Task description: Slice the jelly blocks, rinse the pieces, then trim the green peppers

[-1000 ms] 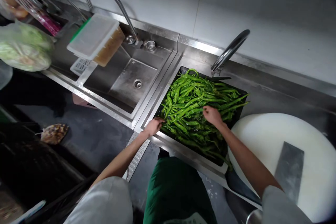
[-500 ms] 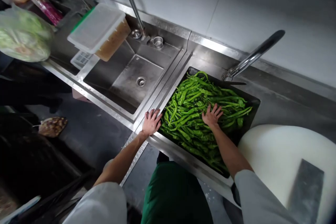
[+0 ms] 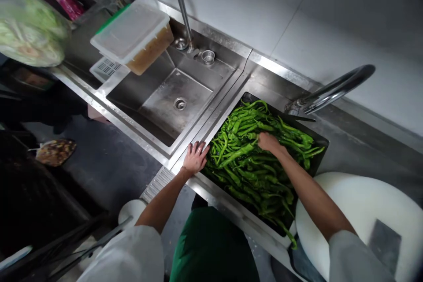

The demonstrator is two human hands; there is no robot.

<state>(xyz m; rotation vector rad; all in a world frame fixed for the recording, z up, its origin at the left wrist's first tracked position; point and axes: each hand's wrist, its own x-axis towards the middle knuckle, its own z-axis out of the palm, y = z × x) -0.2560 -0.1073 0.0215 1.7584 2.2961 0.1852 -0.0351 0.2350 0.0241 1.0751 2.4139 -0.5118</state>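
Long green peppers [image 3: 244, 156] fill the sink basin [image 3: 322, 152] in front of me, heaped and wet. My right hand [image 3: 269, 142] is in the middle of the heap, its fingers curled closed around a green pepper [image 3: 251, 136] whose end shows at the fingertips. How many peppers it grips is hidden. On the metal rim at the basin's left side lies my left hand [image 3: 195, 157], palm down with fingers apart. One pepper [image 3: 292, 240] hangs over the front edge.
A second sink [image 3: 161, 101] lies to the left, with a lidded plastic tub [image 3: 132, 35] across it. A curved faucet [image 3: 333, 90] rises behind the peppers. A round white board [image 3: 350, 202] with a dark rectangular patch stands at right. Bagged cabbage [image 3: 31, 31] sits far left.
My right hand has gone from spread fingers to closed among the peppers. A pepper now hangs over the front edge. The left hand stays on the rim while the view shifts slightly.
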